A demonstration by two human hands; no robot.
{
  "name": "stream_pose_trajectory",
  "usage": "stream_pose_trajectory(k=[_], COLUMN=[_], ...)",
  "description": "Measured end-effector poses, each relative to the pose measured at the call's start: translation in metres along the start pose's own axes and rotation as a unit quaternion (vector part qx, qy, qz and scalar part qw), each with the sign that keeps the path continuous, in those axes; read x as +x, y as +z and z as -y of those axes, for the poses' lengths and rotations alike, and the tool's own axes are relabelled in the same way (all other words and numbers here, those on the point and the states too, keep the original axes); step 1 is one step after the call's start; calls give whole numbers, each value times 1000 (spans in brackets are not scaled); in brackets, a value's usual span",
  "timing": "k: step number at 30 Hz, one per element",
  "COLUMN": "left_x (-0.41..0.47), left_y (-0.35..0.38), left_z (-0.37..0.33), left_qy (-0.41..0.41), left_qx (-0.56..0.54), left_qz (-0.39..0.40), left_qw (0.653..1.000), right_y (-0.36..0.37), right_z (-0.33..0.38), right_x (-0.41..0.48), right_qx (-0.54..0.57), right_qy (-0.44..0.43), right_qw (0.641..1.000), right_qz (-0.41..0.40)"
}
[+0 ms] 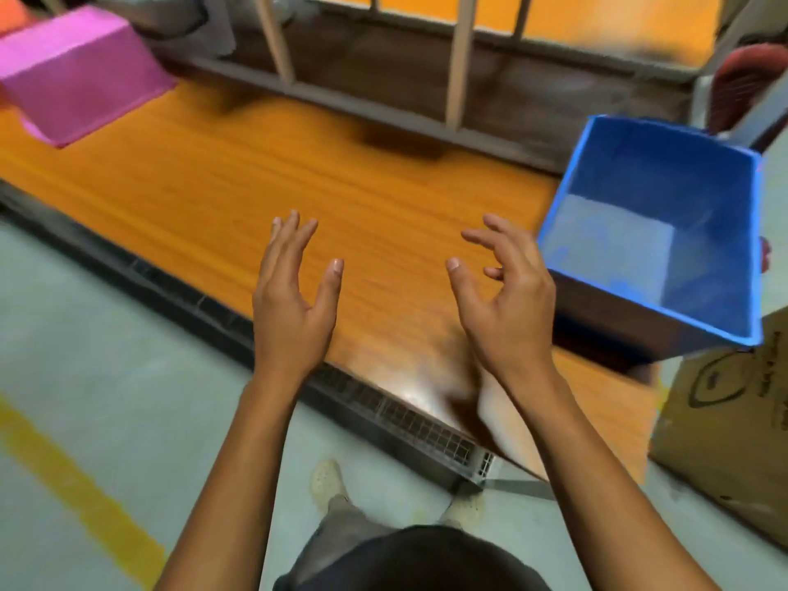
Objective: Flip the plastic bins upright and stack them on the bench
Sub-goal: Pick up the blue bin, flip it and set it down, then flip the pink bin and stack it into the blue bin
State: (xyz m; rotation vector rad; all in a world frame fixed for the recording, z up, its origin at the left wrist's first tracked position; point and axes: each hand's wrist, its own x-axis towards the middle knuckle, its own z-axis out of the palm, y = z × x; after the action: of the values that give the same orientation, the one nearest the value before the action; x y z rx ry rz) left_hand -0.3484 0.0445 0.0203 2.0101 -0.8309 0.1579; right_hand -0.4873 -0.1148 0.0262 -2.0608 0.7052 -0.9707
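Observation:
A blue plastic bin (665, 266) stands upright on the right end of the orange wooden bench (264, 194), its open mouth facing up. A pink bin (81, 74) lies upside down at the bench's far left end. An orange bin (13, 12) peeks in at the top left corner, mostly cut off. My left hand (294, 292) and my right hand (507, 300) hover over the bench's near edge, both with fingers spread and nothing in them. My right hand is just left of the blue bin, apart from it.
A cardboard box (733, 437) stands on the floor at the right, beside the bench end. A wooden railing (460, 57) runs along the bench's far side. A red mesh object (746, 87) sits at the top right. A yellow line (81, 488) crosses the grey floor.

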Motion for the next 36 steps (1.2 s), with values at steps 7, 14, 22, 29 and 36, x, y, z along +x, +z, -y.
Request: stream_pose_trajectory(k=[7,14,22,29,36], left_x=[-4,20,56,123,229], left_y=[-102,-216,-290,-324,-363], left_z=[105,212,295,368,441], left_qy=[-59,-69,-89,-105,-111], left_qx=[17,68,91,97,82], left_qz=[-35,-73,-104,-112,-130], left_qw=[998,993,986,983,982], right_y=[140,292,406,508,614], right_z=[68,143,201,233,266], right_x=[-20,-35,-24,27,106], right_qx=[24,68,95,103,125], right_qy=[-52,-75,-92,-95,-99], right_qw=[995,985,973,969,966], right_qz=[83,140,192,202,201])
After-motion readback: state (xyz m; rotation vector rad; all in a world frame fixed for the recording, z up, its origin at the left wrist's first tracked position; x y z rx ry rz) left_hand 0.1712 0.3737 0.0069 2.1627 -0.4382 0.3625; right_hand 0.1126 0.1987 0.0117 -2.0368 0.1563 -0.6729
